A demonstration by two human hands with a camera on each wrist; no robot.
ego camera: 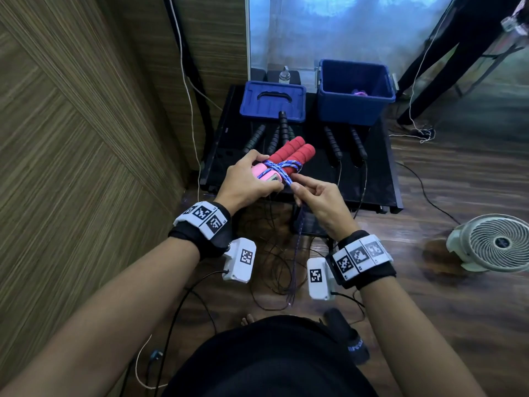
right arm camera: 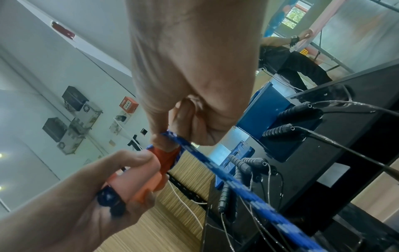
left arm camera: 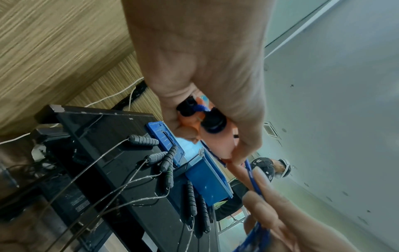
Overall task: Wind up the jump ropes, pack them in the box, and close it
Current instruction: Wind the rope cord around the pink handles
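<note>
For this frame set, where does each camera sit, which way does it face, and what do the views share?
Head: worn on the head, looking forward and down at both forearms, the left hand gripping the red handles, the right hand pinching the blue rope, the black table beyond.
Left wrist: looks along the left hand toward the table.
Right wrist: looks along the right hand at the rope; the left hand shows too.
Shared: all three show the blue box and the black handles.

We see black ribbed jump-rope handles [ego camera: 333, 144] crowding the glossy black table [ego camera: 380, 173] before the open blue plastic box [ego camera: 355, 93], upper centre of frame.
</note>
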